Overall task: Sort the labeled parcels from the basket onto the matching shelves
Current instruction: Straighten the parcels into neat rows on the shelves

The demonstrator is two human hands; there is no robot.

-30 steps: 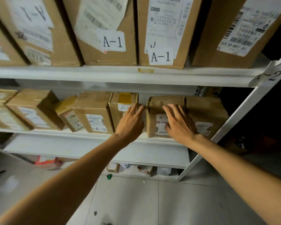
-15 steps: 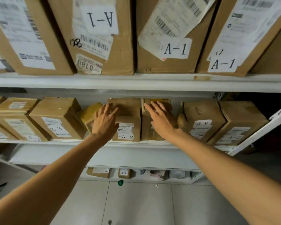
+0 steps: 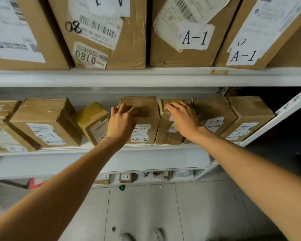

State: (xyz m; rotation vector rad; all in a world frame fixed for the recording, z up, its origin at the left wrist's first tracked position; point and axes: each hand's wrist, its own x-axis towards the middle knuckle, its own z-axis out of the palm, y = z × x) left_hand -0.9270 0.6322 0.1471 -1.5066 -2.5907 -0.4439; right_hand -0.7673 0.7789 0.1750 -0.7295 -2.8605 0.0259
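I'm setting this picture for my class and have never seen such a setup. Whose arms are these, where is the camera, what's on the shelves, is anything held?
No machine: a person wears a camera on the head, so you look along their own bare arms. The left hand rests on a small box labelled A-2; the right hand rests on the box beside it. Both boxes stand on the middle shelf among other small boxes. Big boxes marked A-1 fill the shelf above. Nothing is lifted.

Before me the white middle shelf (image 3: 155, 159) is carrying a row of small A-2 parcels (image 3: 142, 129), while the upper shelf (image 3: 146, 77) is bearing large A-1 boxes (image 3: 181, 54).
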